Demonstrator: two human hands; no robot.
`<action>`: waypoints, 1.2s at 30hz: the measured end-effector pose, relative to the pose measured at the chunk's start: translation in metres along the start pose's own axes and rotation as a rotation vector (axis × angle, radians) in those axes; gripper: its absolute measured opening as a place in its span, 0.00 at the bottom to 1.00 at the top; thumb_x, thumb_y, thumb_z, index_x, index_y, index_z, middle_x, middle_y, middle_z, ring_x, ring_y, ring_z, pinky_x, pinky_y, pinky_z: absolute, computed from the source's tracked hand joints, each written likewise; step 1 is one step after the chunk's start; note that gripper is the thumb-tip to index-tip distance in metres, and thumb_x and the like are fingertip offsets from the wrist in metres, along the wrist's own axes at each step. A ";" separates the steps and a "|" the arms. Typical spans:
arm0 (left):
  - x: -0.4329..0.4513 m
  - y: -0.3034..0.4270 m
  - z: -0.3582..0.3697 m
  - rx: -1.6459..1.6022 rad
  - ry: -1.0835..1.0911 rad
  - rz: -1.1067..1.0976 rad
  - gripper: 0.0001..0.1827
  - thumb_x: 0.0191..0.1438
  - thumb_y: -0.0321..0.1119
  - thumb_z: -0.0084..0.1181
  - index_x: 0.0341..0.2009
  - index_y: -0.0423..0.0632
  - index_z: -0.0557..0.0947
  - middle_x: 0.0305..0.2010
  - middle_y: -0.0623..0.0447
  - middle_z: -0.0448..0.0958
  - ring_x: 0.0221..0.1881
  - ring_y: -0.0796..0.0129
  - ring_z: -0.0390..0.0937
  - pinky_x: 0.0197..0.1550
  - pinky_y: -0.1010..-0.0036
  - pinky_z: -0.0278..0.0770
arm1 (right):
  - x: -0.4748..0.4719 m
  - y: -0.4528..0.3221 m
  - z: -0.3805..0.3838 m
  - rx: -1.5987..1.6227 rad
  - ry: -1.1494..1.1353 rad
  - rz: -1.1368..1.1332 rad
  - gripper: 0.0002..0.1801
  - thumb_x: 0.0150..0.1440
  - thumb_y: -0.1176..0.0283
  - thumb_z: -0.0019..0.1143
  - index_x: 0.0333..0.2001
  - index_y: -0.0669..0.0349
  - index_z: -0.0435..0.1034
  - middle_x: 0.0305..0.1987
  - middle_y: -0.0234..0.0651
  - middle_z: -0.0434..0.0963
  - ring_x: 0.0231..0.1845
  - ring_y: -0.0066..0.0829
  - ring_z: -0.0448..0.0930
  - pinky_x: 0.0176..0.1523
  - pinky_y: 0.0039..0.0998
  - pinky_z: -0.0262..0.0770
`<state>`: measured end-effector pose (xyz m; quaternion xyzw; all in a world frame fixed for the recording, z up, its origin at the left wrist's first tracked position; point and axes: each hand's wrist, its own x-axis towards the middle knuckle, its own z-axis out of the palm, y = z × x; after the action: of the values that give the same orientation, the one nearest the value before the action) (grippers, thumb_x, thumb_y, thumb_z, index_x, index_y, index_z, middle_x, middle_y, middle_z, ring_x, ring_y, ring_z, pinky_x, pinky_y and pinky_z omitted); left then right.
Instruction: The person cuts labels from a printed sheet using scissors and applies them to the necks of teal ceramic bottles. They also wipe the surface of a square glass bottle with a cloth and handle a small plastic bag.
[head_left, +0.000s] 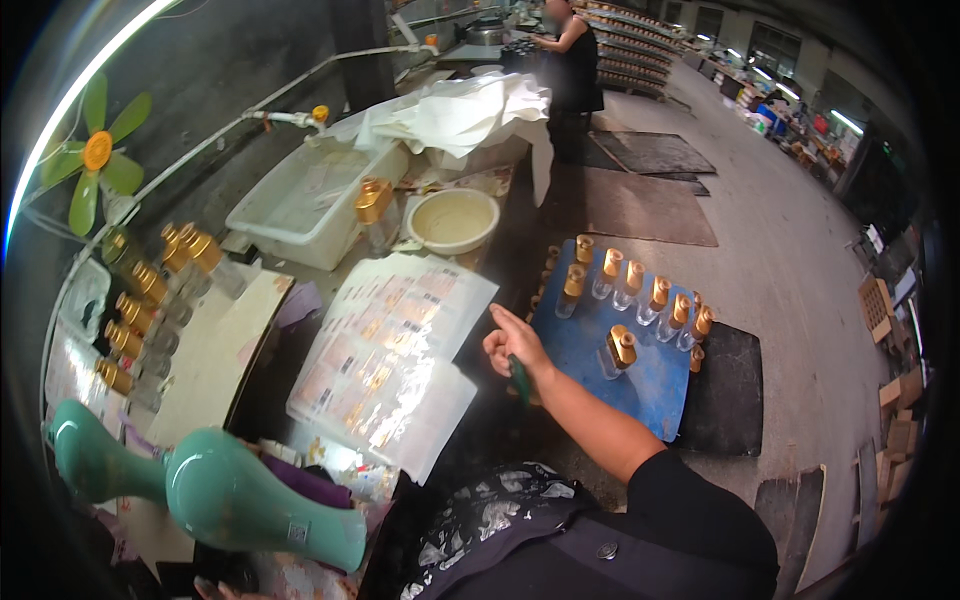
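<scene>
My right hand (516, 346) reaches out beside the bench with a dark green hand tool (519, 377) held against the palm; its working end is hidden. The index finger points towards the corner of a printed decal sheet (409, 300), seemingly just apart from it. Overlapping that one, a second glossy decal sheet (375, 409) lies nearer to me. A celadon-green ceramic vase (240, 487) lies on its side at the lower left, bearing a small printed code. Below it, only some fingertips of my left hand (217, 589) show at the picture's lower rim.
Gold-topped glass bottles (150, 281) line the left board (217, 341). Beyond the sheets stand a water-filled plastic tub (289, 244), a white bowl (452, 244) and another bottle (375, 206). More bottles stand on a blue board (637, 390) at right. A person (574, 56) works farther back.
</scene>
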<state>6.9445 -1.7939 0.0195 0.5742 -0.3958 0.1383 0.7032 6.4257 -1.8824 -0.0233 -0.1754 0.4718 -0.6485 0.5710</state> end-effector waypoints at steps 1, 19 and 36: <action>0.005 0.005 -0.007 -0.018 0.004 0.020 0.18 0.57 0.27 0.52 0.52 0.35 0.75 0.56 0.39 0.71 0.53 0.55 0.72 0.56 0.66 0.68 | -0.001 0.002 -0.005 0.002 0.005 -0.020 0.28 0.65 0.54 0.41 0.65 0.52 0.53 0.20 0.34 0.70 0.07 0.19 0.61 0.10 0.23 0.56; -0.002 0.032 -0.023 0.810 -0.274 0.480 0.15 0.61 0.24 0.45 0.51 0.31 0.71 0.49 0.33 0.73 0.45 0.43 0.75 0.48 0.56 0.74 | 0.051 0.010 -0.078 -0.087 0.148 0.055 0.29 0.64 0.46 0.35 0.29 0.62 0.68 0.15 0.34 0.66 0.08 0.22 0.61 0.12 0.25 0.58; -0.027 0.007 0.029 0.326 -0.348 0.240 0.19 0.61 0.28 0.48 0.55 0.34 0.69 0.54 0.35 0.71 0.50 0.46 0.74 0.51 0.60 0.74 | 0.065 -0.010 -0.096 0.108 0.267 0.043 0.29 0.58 0.42 0.42 0.21 0.56 0.67 0.08 0.28 0.61 0.05 0.23 0.57 0.12 0.27 0.54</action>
<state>6.9111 -1.8115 0.0057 0.6440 -0.5486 0.1819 0.5012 6.3271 -1.9029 -0.0828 -0.0462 0.5115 -0.6781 0.5257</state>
